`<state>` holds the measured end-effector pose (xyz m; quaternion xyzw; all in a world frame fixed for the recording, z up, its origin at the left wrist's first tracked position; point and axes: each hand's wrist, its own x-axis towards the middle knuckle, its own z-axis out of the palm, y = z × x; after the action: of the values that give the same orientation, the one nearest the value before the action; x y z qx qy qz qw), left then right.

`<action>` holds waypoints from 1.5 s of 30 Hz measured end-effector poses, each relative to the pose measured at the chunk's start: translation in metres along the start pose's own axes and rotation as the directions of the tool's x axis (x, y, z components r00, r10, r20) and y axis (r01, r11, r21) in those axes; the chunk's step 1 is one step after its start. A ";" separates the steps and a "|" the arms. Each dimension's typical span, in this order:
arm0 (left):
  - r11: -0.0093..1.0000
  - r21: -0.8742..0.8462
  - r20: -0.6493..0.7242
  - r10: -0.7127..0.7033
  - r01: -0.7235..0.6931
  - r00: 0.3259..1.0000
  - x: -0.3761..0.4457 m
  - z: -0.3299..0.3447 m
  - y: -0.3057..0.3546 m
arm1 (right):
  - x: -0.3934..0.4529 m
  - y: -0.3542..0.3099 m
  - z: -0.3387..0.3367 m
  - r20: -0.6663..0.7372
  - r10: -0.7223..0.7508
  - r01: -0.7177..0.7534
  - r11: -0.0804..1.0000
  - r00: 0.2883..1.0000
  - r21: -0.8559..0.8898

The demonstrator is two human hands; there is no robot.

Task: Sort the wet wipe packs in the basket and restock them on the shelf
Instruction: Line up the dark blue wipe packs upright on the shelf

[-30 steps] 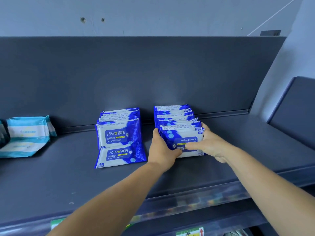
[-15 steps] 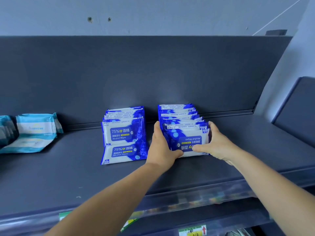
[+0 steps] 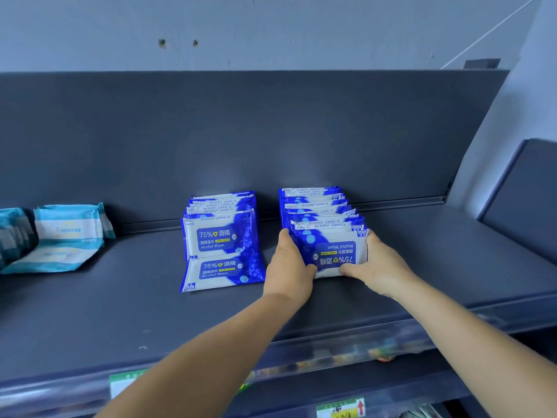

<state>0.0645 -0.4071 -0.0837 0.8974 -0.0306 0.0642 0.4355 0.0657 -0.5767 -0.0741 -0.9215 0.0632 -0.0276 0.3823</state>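
The restocking looks well along: the person is squaring up a row of blue packs (image 3: 324,229) on the dark shelf (image 3: 452,245), and the basket is nowhere in sight from here. This row stands on edge, running back toward the rear panel, and its front pack (image 3: 334,251) has its label upside down. Just to the left, apart from it, a second blue row (image 3: 221,224) faces the right way up, with one pack (image 3: 223,271) lying slumped at its foot. Far left sit some teal and white packs (image 3: 64,236), well apart from the blue ones.

The left hand (image 3: 289,263) cups the row's left side, thumb hooked across the bottom of the front pack. The right hand (image 3: 378,263) mirrors it on the right side, thumb on the lower front edge. Both are clamped on that front pack, squeezing the row between them. Both forearms reach straight in over the shelf's front lip.

I'd judge the next move calls for an even inward press, then a gentle letting go so the thin, floppy packs don't topple forward. Turning the upside-down front pack and standing up the slumped one could follow.
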 end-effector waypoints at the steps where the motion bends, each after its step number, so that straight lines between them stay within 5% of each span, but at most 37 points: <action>1: 1.000 0.019 -0.009 -0.005 0.005 1.000 0.001 0.001 0.001 | -0.001 -0.001 0.001 0.004 0.001 -0.001 1.000 1.000 -0.019; 8: 0.998 0.039 -0.055 -0.040 0.042 0.998 0.007 0.005 0.006 | 0.010 -0.011 0.004 0.001 0.011 -0.011 0.999 1.000 -0.034; 28: 0.991 0.040 -0.036 0.128 -0.127 0.991 -0.001 -0.006 -0.002 | 0.004 0.002 0.002 -0.020 0.040 -0.040 0.999 0.999 -0.001; 33: 0.968 0.184 -0.017 0.176 -0.170 0.984 -0.001 -0.008 -0.006 | 0.002 0.000 0.000 -0.018 0.046 -0.047 0.998 0.999 -0.050; 37: 0.863 0.452 0.016 0.244 -0.224 0.970 -0.010 -0.014 0.001 | -0.006 -0.002 -0.006 0.018 0.073 -0.069 0.984 0.997 -0.167; 45: 0.685 0.645 0.136 0.333 -0.338 0.933 -0.032 -0.036 0.020 | -0.053 -0.016 -0.019 0.018 0.086 -0.070 0.904 0.996 -0.421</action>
<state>0.0278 -0.3915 -0.0508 0.9717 -0.1713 0.1456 0.0721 0.0129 -0.5711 -0.0496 -0.9792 0.0976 0.0183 0.1770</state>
